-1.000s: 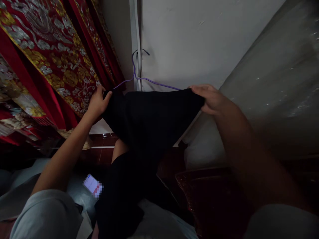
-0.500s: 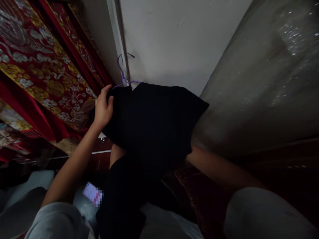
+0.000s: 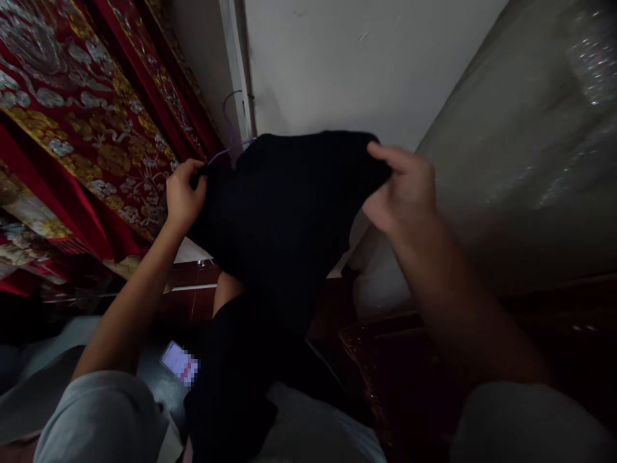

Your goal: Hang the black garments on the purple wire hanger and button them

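A black short-sleeved top (image 3: 289, 199) is spread out in front of me on a purple clothes hanger (image 3: 226, 145), whose hook shows above the neckline. My left hand (image 3: 186, 196) grips the top at its left shoulder, thumb and fingers closed on cloth and perhaps the hanger's end. On the other side, my right hand (image 3: 405, 183) pinches the right shoulder or sleeve, slightly blurred. The rest of the hanger is hidden inside the dark cloth.
Red cloth with gold and silver embroidery (image 3: 96, 128) hangs at the left. A lit phone (image 3: 180, 363) lies by my left thigh. A pale wall panel (image 3: 347, 71) stands ahead, plastic-wrapped bulk (image 3: 520, 161) at the right, and a dark red wooden edge (image 3: 366, 366) lower right.
My right hand has come out from behind or inside the top and now grips its right shoulder. The top has risen slightly, and the left hand has closed more on its side.
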### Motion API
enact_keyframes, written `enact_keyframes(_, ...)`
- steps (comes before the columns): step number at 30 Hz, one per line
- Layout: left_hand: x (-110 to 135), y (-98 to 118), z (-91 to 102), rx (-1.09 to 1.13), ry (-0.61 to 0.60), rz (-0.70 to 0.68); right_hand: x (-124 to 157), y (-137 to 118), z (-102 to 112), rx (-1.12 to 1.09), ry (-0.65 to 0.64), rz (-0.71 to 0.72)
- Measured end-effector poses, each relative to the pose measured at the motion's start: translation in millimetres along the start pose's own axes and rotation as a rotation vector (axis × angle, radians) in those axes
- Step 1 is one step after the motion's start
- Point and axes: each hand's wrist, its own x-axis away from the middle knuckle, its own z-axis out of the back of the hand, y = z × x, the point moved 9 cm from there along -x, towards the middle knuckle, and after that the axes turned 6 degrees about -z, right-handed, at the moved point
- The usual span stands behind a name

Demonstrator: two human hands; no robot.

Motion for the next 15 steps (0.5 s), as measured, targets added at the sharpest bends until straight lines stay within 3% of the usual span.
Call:
enact_keyframes(3, -10, -3, 9.3, -0.035, 0.032, -0.025, 13, -36, -27, -0.091, -0.083, 0.027)
enact_keyframes(5, -12, -7, 15.3, -0.045, 0.034, -0.013, 27, -44, -47, -0.068, -0.203, 0.010)
enact_keyframes(6, -12, -10, 17.9, -0.034, 0.033, -0.003, 35, -43, -58, -0.049, -0.316, -0.015)
enact_keyframes(9, -3, -15, 19.7, 0.103, 0.015, 0.035, 70, -29, -94, 0.030, -0.816, -0.043)
enact_keyframes(10, 2, -14, 17.0, 0.172, -0.003, 0.049, 80, -22, -100, 0.079, -0.942, -0.018)
enact_keyframes(11, 7, -9, 12.7, 0.243, -0.024, 0.054, 86, -14, -103, 0.148, -0.990, 0.030)
enact_keyframes(12, 13, -2, 7.3, 0.312, -0.045, 0.049, 85, -5, -104, 0.242, -0.959, 0.091)
enact_keyframes(15, 26, 35, -8.8, 0.513, -0.041, 0.016, 75, 25, -107, 0.576, -0.670, 0.270)
